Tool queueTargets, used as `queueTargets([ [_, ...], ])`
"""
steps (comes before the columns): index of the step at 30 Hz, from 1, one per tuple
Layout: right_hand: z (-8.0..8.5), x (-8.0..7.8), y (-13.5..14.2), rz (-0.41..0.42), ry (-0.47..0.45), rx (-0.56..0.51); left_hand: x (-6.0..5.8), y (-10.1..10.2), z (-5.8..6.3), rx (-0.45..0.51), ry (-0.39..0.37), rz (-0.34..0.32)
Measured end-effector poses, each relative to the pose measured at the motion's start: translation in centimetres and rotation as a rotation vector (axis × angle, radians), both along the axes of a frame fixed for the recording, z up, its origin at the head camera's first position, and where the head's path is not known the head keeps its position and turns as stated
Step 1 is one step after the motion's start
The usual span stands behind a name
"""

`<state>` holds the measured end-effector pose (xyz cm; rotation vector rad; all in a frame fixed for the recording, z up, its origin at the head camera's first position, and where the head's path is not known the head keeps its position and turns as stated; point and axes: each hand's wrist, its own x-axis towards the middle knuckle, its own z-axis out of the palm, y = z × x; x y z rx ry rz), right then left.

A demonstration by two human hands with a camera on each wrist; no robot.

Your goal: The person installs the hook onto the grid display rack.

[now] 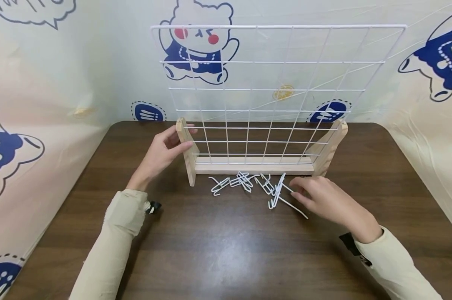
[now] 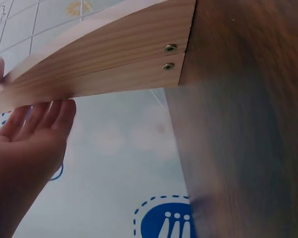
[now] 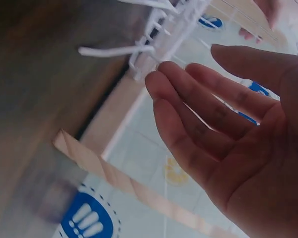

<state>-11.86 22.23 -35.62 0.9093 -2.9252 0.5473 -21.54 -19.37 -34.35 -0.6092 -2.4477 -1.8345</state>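
Observation:
A white wire grid rack [image 1: 269,128] stands upright in a wooden base with two side panels. My left hand [image 1: 162,152] holds the left wooden side panel [image 1: 190,164], thumb on the near side and fingers behind it; two metal screws [image 2: 169,48] show low on that panel in the left wrist view. Several white wire hooks [image 1: 244,180] lie in a row before the base. My right hand [image 1: 325,200] is beside the rightmost hook [image 1: 276,195], its fingers loosely bent and thumb apart. In the right wrist view nothing lies between its fingers.
The brown wooden table [image 1: 218,250] carries the rack near its far edge. Close behind hangs a pale sheet [image 1: 109,50] printed with cartoon bears. The right side panel [image 1: 331,148] slants near my right hand.

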Motion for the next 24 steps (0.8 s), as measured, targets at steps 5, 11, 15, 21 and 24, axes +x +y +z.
queueTargets([
  [5, -1.6, -0.3, -0.2, 0.030, -0.117, -0.012, 0.9, 0.6, 1.4, -0.002, -0.042, -0.029],
  [11, -3.0, -0.2, -0.4, 0.040, -0.129, -0.021, 0.0, 0.2, -0.1, 0.018, -0.042, -0.008],
  [15, -3.4, 0.0, -0.8, 0.065, -0.133, 0.004, -1.0, -0.3, -1.9, 0.064, -0.015, 0.000],
  [21, -2.5, 0.6, -1.2, 0.107, -0.168, -0.023, -1.3, -0.4, -2.6, 0.073, 0.031, -0.010],
  [24, -1.9, 0.8, -1.2, 0.131, -0.164, -0.066, -1.4, -0.3, -2.6, 0.075, 0.033, -0.024],
])
